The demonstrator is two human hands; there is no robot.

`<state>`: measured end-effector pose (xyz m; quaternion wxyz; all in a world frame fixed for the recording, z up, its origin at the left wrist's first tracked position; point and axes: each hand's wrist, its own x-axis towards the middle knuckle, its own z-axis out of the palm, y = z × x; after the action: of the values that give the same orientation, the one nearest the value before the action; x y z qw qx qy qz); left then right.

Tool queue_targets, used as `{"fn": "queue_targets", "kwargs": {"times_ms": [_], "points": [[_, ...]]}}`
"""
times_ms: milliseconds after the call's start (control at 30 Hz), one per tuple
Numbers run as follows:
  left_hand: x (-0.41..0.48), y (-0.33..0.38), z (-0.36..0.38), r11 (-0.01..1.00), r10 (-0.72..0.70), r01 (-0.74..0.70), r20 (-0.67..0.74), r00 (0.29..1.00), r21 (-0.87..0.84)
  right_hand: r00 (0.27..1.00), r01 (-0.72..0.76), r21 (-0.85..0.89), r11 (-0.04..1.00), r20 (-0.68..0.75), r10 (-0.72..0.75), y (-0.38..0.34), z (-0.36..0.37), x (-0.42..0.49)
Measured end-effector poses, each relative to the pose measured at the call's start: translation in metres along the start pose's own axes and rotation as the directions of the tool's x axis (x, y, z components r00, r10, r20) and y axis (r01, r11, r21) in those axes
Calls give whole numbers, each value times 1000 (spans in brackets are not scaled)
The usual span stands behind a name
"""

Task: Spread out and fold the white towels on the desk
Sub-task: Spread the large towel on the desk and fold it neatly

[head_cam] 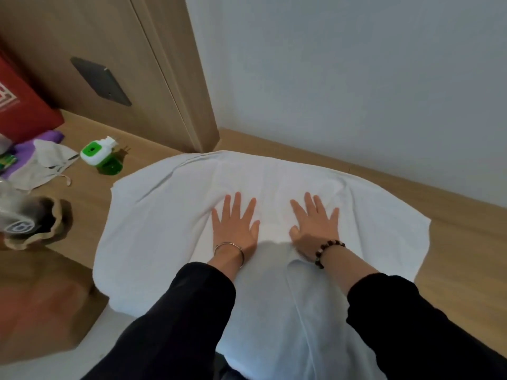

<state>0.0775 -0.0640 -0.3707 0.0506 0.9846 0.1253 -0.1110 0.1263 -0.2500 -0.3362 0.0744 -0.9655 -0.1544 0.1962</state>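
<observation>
I press my left hand (235, 225) and right hand (314, 226) flat, fingers spread apart, on the white towel (170, 215) stretching beyond my fingertips.

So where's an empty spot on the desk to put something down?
Best is the bare desk right of the white towel, up to the wall. A small patch lies between the towel and the green plug-in. The left end is crowded: red box, cloth pouch, paper bag.

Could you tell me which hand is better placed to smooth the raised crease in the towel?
Probably the right hand: its heel lies at the top of the crease in the white towel, while the left hand lies flat farther away.
</observation>
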Motion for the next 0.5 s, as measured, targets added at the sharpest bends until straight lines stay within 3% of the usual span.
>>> {"fn": "queue_targets", "kwargs": {"times_ms": [100, 167, 233, 367, 500], "points": [[-4, 10, -6, 1000, -3, 3, -29, 1000, -1, 985, -57, 141, 988, -155, 79, 15, -13, -15], [-9, 22, -11, 998, -16, 12, -70, 997, -61, 890, -223, 290, 931, -329, 316, 35, -19, -31], [-15, 40, -14, 981, 27, -44, -92, 995, -191, 808, -342, 386, 857, -344, 478, 60, -17, -46], [-29, 86, -9, 883, 290, -282, -35, 956, -376, 917, -371, 163, 914, -93, 389, 105, 5, -66], [-34, 94, 3, 901, 292, -295, -57, 955, -318, 959, -250, -23, 968, -145, 244, 140, 19, -67]]}}
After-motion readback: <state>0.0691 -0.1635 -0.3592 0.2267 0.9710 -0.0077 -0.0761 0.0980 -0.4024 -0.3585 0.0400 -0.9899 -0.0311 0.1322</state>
